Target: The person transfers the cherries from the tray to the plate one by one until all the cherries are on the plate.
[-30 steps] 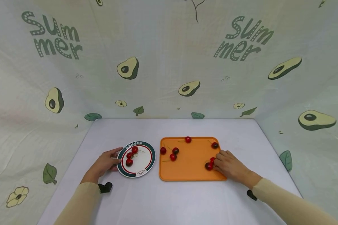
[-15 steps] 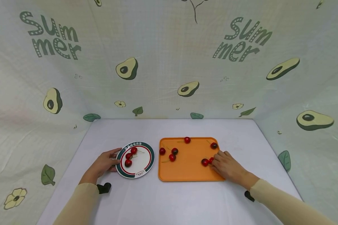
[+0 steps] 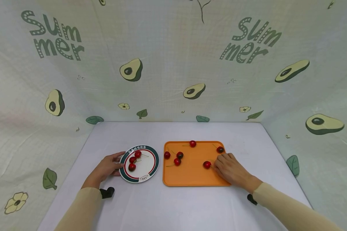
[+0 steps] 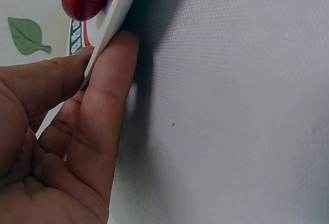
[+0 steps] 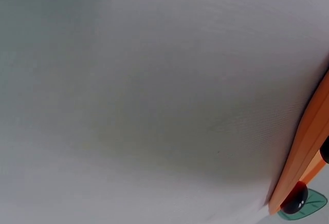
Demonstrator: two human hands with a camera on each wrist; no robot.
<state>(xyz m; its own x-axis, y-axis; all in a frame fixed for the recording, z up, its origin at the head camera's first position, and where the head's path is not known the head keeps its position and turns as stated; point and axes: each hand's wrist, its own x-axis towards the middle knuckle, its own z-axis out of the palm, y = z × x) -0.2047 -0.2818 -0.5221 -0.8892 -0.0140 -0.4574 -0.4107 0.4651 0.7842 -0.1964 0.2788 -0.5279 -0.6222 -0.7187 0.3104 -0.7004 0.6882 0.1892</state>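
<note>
My left hand (image 3: 108, 166) pinches the left rim of a round white plate (image 3: 147, 163) with a green and red border. In the left wrist view the thumb is above the plate's edge and fingers (image 4: 105, 90) are beneath it. Several red cherries (image 3: 132, 167) with stems lie on the plate. Over the right side of an orange tray (image 3: 191, 176), my right hand (image 3: 231, 170) has curled fingers at a red cherry (image 3: 207, 165), whose stem runs towards the fingertips. The fingertips and anything under them are hidden. The right wrist view does not show this hand.
More cherries lie in the tray: a group at the left (image 3: 177, 161), one at the back edge (image 3: 192, 143) and a dark one at the back right (image 3: 220, 149). A white-covered table (image 3: 162, 208) holds both. A printed cloth (image 3: 167, 64) hangs behind.
My right hand has moved slightly left, and the cherry at its fingertips has shifted left with it. A second cherry beside it is now out of sight. The left hand and plate stay put.
</note>
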